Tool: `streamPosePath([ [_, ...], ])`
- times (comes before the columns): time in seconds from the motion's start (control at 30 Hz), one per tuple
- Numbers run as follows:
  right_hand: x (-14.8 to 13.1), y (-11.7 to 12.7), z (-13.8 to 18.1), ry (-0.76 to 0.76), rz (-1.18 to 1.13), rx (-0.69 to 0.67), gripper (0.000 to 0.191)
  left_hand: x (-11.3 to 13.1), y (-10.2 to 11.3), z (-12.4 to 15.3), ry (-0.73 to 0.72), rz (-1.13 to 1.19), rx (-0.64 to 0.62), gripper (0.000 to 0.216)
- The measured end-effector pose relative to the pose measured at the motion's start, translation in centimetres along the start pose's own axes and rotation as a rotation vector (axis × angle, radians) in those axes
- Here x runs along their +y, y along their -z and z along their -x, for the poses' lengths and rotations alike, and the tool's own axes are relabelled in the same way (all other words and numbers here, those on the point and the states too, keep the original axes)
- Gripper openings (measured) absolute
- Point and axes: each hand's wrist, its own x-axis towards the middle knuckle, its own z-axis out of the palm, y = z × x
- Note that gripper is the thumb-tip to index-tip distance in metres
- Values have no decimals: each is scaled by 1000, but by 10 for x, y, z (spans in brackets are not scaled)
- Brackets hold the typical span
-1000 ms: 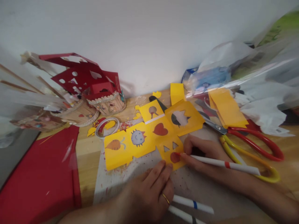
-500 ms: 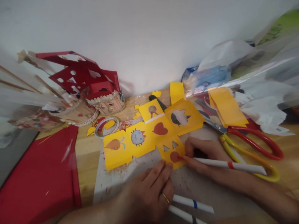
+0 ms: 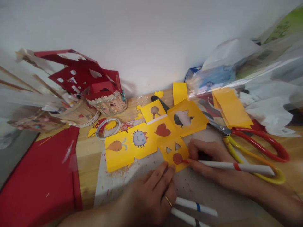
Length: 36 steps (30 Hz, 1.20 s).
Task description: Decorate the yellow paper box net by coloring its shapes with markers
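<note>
A yellow paper cutout (image 3: 133, 157) lies flat, with a carrot, a smiling blue-outlined round figure, a red heart and other shapes on its panels. In my right hand (image 3: 208, 159) is a white marker (image 3: 220, 164) with a red band. Its red tip touches the edge of a red circle (image 3: 177, 158) below two triangular holes. My left hand (image 3: 156, 189) rests its outstretched fingertips on the cutout's lower edge; the thumb is hidden. Two white markers, one with a blue band (image 3: 198, 206) and one with a dark band (image 3: 197, 223), stick out from beneath this hand.
Red-handled scissors (image 3: 262, 140) and a yellow-handled pair (image 3: 279, 176) lie at right. A tape roll (image 3: 97, 134) and yellow scraps are left of the cutout. Red sheets (image 3: 40, 176), decorated pots (image 3: 109, 105) and plastic bags (image 3: 267, 107) surround the grey board (image 3: 106, 192).
The white marker in my right hand has shifted very slightly, its back end a little to the right. My left hand and the cutout stay where they were.
</note>
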Motion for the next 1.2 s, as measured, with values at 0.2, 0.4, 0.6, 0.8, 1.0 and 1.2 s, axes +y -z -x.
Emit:
streamPosePath([
  [0.2,-4,0,0,0,-2,-23,26,0,0,-1,-2,-5,-6,26],
  [0.4,-4,1,1,5,2,-24,27,1,1,0,-8,-8,-23,25],
  [0.6,-4,0,0,13,-14,-34,27,0,3,0,-3,0,-10,25],
  [0.8,-2,1,2,10,3,-41,25,0,2,0,-6,13,-13,26],
  [1.0,-3,1,1,11,10,-32,26,1,1,2,-8,-2,-26,24],
  [1.2,-4,0,0,-2,8,-32,25,0,1,2,-4,-2,-10,23],
])
